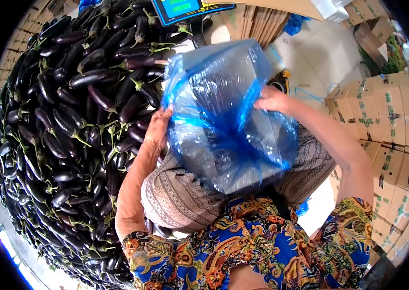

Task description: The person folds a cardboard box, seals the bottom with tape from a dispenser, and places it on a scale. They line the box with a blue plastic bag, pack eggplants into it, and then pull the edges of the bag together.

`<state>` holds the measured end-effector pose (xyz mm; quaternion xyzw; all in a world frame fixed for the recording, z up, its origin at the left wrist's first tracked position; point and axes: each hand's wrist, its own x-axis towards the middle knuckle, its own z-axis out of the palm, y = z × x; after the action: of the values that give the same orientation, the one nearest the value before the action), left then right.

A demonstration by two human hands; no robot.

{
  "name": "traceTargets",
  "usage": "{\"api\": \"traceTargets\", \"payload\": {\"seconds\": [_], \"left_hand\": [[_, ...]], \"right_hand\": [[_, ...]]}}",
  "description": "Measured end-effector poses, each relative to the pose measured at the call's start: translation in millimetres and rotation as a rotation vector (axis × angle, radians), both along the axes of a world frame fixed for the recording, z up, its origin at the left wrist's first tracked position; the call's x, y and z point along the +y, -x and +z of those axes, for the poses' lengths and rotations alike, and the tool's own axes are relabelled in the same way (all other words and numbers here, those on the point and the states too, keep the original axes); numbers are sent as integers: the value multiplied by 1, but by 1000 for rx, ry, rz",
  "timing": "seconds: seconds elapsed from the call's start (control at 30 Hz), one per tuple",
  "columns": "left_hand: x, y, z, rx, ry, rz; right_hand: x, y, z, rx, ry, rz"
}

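A translucent blue plastic bag covers a box-like shape in front of my lap, its film gathered into dark folds near the middle. At the bag's left side, my left hand is closed on the film, its fingers partly hidden behind the edge. My right hand pinches the bag on the right side, beside a bright blue fold. What lies under the film is hard to make out. Purple eggplants lie heaped right beside my left hand and forearm.
A scale with a lit display stands at the top, near flattened cardboard. Printed cartons are stacked along the right. A roll of tape sits behind my right hand, and blue plastic lies on the tiled floor.
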<state>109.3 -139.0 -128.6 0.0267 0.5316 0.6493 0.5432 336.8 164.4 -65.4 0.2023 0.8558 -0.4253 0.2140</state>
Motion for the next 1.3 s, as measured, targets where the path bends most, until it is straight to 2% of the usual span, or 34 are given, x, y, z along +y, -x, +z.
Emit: {"api": "traceTargets", "payload": {"seconds": [0.03, 0.07, 0.13, 0.17, 0.23, 0.27, 0.37, 0.4, 0.43, 0.5, 0.6, 0.73, 0.77, 0.83, 0.87, 0.97, 1.0, 1.03, 1.1, 1.17, 1.23, 1.27, 1.3], "left_hand": [[-7, -1, -8, -46, -13, -66], [-14, -5, -15, -44, -18, -74], [-16, -12, -3, -69, -18, -73], [-14, -11, 2, 5, -15, -27], [-5, -5, 16, 156, -10, 71], [-7, 6, 3, 273, 20, 126], [7, 20, 29, 565, 11, 146], [11, 22, 42, 557, -13, 154], [17, 25, 50, 525, -13, 185], [24, 35, 56, 268, -90, 227], [35, 40, 70, 127, -222, 157], [39, 44, 77, 85, -252, 21], [40, 51, 64, 110, -287, 49], [47, 64, 61, -87, -380, 149], [48, 66, 60, -34, -338, 188], [54, 74, 38, -75, -331, 201], [58, 79, 19, -20, -300, 171], [60, 81, 13, 2, -272, 142], [73, 80, 3, 52, -197, 215], [80, 80, -1, 150, -135, 200], [84, 79, 0, 161, -170, 226], [84, 78, 3, 146, -168, 234], [83, 76, 10, 131, -167, 244]], "right_hand": [[-3, -8, 7, -15, 129, 19], [-5, -15, -4, -145, 115, -25], [-5, -17, -6, -224, -84, 118], [-2, -18, -13, -266, -166, 173], [-3, -11, 7, -295, -114, 129], [-5, -6, 21, -308, -90, 108], [-8, 11, 48, -501, -385, 245], [-10, 15, 62, -382, -515, 288], [-7, 24, 77, -407, -508, 235], [1, 39, 103, -458, -494, 128], [4, 48, 122, -13, -478, -241], [4, 62, 108, 299, -665, -231], [7, 64, 105, 326, -580, -315], [8, 71, 100, 378, -403, -475], [4, 73, 100, 451, -510, -446], [-17, 75, 106, 832, -842, -163], [-27, 74, 109, 881, -875, -36], [-42, 74, 110, 851, -791, 40], [-63, 80, 112, 831, -813, 156], [-52, 93, 110, 840, -923, 199], [-27, 99, 103, 740, -778, 101], [-17, 105, 105, 760, -618, 35], [-13, 108, 114, 658, -480, -77]]}}
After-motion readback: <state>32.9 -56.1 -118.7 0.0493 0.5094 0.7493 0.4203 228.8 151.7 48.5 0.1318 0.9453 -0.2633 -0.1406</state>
